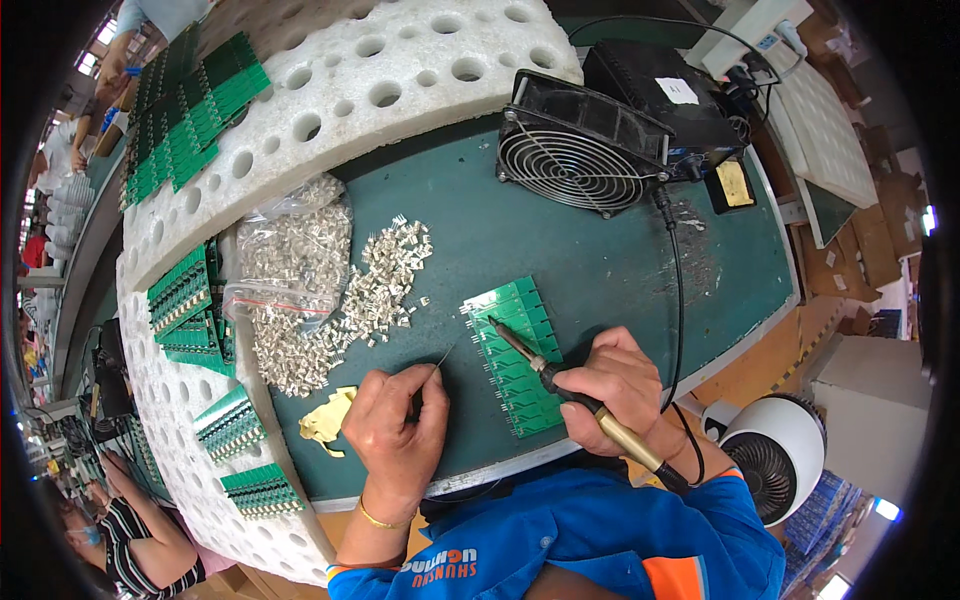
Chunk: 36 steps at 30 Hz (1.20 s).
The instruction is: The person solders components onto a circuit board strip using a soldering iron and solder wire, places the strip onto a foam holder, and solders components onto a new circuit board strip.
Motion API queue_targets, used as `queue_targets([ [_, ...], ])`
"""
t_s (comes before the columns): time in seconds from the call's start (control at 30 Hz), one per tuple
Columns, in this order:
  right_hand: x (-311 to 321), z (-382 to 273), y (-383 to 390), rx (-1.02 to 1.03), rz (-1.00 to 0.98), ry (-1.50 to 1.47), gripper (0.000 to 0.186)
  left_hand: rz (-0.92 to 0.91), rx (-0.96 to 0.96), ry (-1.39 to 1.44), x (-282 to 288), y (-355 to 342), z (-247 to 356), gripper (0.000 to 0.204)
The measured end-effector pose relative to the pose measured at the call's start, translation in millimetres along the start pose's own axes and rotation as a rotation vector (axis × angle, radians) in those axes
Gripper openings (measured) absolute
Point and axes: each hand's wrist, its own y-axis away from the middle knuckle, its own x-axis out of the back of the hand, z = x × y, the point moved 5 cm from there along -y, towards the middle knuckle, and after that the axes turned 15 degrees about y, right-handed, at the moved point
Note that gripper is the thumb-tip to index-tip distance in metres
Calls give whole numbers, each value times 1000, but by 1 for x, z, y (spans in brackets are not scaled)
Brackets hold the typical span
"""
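A green circuit board panel [530, 400] lies on the green work mat, with small metal connectors along its left edge. My right hand [615, 385] is closed around a soldering iron [622, 436], whose tip rests at or just above the panel's upper left part. Left of the panel, my left hand [398, 425] pinches a thin solder wire [445, 354] that sticks up from its fingertips, apart from the iron tip. Beside that hand lies a crumpled yellow scrap [327, 420]. Farther off is a heap of small metal connectors [388, 275], spilling beside a clear plastic bag [295, 240] full of them.
White foam blocks [410, 65] with holes border the far and left sides, carrying stacked green boards [190, 120]. A black fan [575, 160] and a black soldering station [660, 100] stand at the back right, near a yellow sponge [733, 184]. The iron's cable [678, 300] runs along the right.
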Motion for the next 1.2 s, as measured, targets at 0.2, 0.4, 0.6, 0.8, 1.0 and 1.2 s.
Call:
queue_targets([
  [0.2, -2, 10, -4, -49, 9, -72, 22, 10, -2, 13, -1, -3, 0, 13],
  [0.4, -7, 12, -6, -83, -11, -112, 20, -4, -10, 4, -1, -4, 0, 15],
  [0.6, -8, 13, -6, -92, -13, -111, 19, -11, -32, 3, -2, -4, -1, 17],
  [0.8, -9, 13, -5, -99, -10, -103, 19, -9, -35, 4, -3, -4, -1, 17],
  [1.0, -9, 12, -7, -102, -13, -109, 18, -4, -19, 18, -4, -3, -2, 15],
  [1.2, -8, 12, -7, -95, -13, -105, 18, 4, -16, 6, -2, -5, 0, 15],
])
